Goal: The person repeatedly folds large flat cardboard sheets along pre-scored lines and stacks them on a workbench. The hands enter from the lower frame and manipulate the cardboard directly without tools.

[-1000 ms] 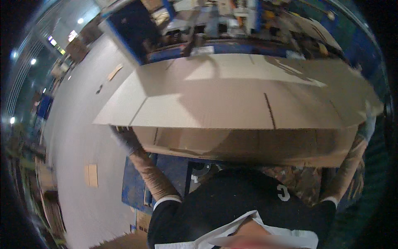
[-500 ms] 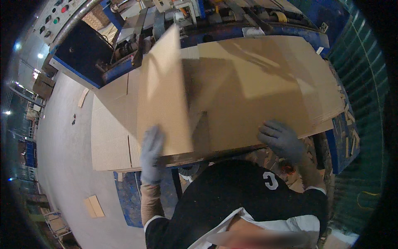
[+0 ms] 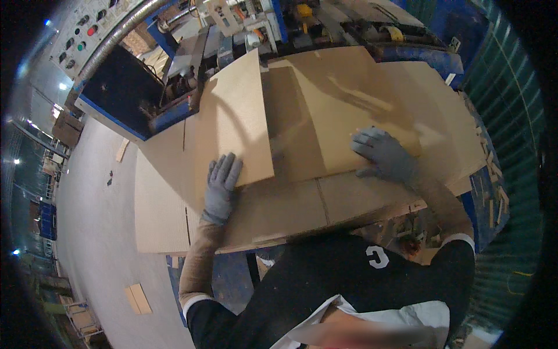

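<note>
A brown cardboard sheet (image 3: 360, 87) lies on top of several larger sheets, its left panel (image 3: 235, 119) folded over toward the middle and standing slightly raised. My left hand (image 3: 221, 186), in a grey glove, rests on the near left part of that panel with its fingers stretched out. On the near right part of the same sheet lies my right hand (image 3: 383, 152), also gloved, fingers extended and the palm toward the cardboard. Neither hand is wrapped round anything. Below, a strip of the underlying cardboard sheets (image 3: 279, 215) shows between the top sheet and my body.
A blue machine with rollers and belts (image 3: 314, 29) stands beyond the cardboard. At the upper left is a control panel with buttons (image 3: 87, 35). Cardboard scraps (image 3: 491, 168) lie along the right side, beside a green corrugated wall (image 3: 511, 116). A cardboard piece (image 3: 138, 299) lies on the grey floor.
Both hands have moved away from my body, and the top cardboard sheet has slid toward the machine with them. Its left panel lies lower, and more of the sheets beneath shows at the near edge.
</note>
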`<state>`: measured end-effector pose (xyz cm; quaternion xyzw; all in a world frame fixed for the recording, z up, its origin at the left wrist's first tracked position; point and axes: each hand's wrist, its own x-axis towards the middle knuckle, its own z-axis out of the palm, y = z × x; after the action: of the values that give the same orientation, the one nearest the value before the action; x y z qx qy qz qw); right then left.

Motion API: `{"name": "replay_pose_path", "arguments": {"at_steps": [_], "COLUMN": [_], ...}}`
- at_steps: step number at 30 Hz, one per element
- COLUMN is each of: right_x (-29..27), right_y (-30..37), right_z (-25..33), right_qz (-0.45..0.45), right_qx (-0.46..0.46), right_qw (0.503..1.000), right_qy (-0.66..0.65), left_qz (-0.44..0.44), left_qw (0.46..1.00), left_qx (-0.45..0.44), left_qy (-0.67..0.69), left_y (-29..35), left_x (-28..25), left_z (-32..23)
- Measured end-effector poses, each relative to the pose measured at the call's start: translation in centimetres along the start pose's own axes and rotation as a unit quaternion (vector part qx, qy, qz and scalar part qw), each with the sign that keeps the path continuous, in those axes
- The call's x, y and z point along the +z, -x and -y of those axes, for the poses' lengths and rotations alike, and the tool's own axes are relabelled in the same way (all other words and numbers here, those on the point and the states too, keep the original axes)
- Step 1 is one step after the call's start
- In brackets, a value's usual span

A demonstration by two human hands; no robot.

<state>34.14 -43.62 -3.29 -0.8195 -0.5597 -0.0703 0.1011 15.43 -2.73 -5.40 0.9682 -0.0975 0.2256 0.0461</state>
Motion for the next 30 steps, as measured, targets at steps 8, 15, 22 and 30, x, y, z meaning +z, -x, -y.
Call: {"name": "replay_pose_path", "arguments": {"at_steps": [8,15,22,30], "right_x": [5.4,0.6,-1.4,3.6], "right_y": [-9.3,-4.9,15.3,19.3], "right_z": [-9.7,-5.9,-2.7,-5.4], "right_qz": [-0.065,-0.034,-0.234,-0.283], "right_qx": [0.082,0.248,0.591,0.656], "right_qw": [0.993,0.966,0.737,0.669], "right_qy": [0.052,0.071,0.230,0.205], "left_qz": [-0.056,-0.181,-0.170,-0.237], "left_qw": [0.990,0.954,0.702,0.560], "left_qx": [-0.078,-0.238,-0.683,-0.786], "left_qy": [-0.104,0.013,-0.108,-0.113], "left_y": [-11.3,-6.7,14.5,17.6], "left_x": [6.1,4.8,-3.8,-5.0], "left_z": [7.2,5.9,9.0,12.3]}}
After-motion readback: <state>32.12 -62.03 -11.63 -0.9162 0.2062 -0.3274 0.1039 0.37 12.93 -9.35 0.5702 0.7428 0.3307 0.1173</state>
